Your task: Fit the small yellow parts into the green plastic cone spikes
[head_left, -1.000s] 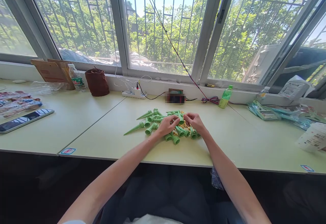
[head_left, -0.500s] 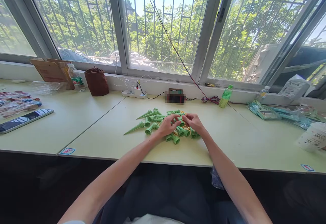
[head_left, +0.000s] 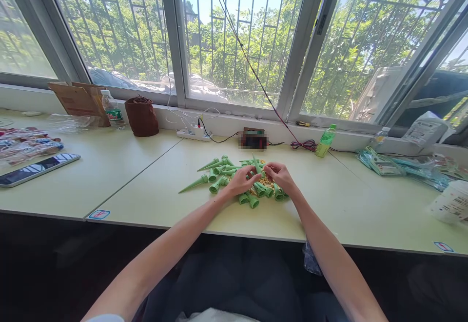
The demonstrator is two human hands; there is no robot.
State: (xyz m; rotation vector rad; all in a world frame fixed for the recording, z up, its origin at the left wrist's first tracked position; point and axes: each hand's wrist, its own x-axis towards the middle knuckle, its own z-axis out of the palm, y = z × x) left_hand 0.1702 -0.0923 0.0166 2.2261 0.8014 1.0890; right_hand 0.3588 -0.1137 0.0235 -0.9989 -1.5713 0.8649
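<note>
My left hand (head_left: 243, 179) is closed around a green plastic spike (head_left: 255, 162), whose tapered tip points up and away from me. Close by on the right, my right hand (head_left: 278, 174) has its fingers pinched together at the spike's wide end; any small piece between them is too small to make out. Below and around both hands lies a pile of similar hollow green spikes (head_left: 218, 184), several with their open ends towards me. Small yellow-orange pieces (head_left: 268, 184) are scattered among them, partly hidden by my right hand.
A phone (head_left: 40, 170) and plastic-wrapped packs (head_left: 27, 145) lie at left. Along the window stand a brown pouch (head_left: 142, 117), a power strip (head_left: 193, 134) with cables and a green bottle (head_left: 325, 141). Bagged items (head_left: 402, 165) and a white tub (head_left: 451, 202) are at right.
The green spike in my left hand has turned, so its tip now points up and away, where its open end faced me before. Both hands stay close together; the view has shifted slightly.
</note>
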